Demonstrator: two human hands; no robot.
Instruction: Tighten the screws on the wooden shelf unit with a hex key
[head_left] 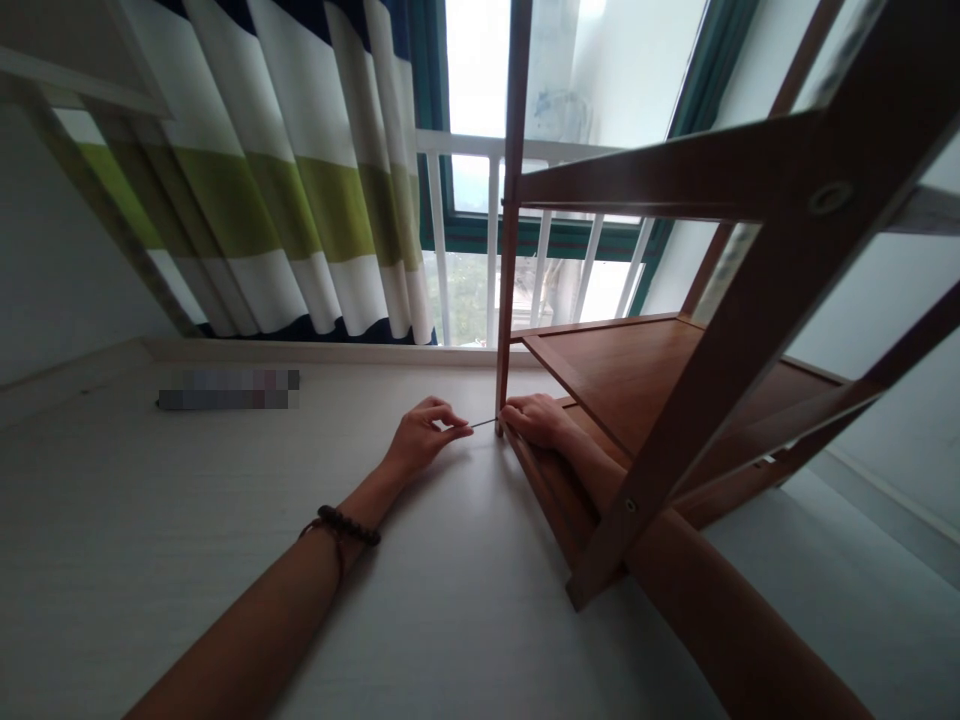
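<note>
At the near corner of the wooden rack (675,440), the person's two forearms run out over the pale floor (187,520). The left forearm passes left of the rack and wears a bead bracelet (341,525). The right one passes under the rack's slanted near leg and along its bottom rail.

Further in, at the foot of the rack's far upright (510,250), the left hand (424,435) has thumb and fingertips pinched together on a thin metal key (482,423). The right hand (536,420) lies curled against the inner side of that foot. Whether it clasps the wood or only presses on it cannot be told.

The key's long axis lies almost level, just above the floor and square to the upright. Its free end points into the foot of the upright and its held end points away from the rack to the left.

The work looks like turning a fastener there. Done well, it calls for the key kept straight in line with the hole and seated fully. The turns should be short, and the right hand should brace the foot so the rack does not twist.

Beyond the rack hang a striped curtain (300,200) and a white window railing (480,150).
</note>
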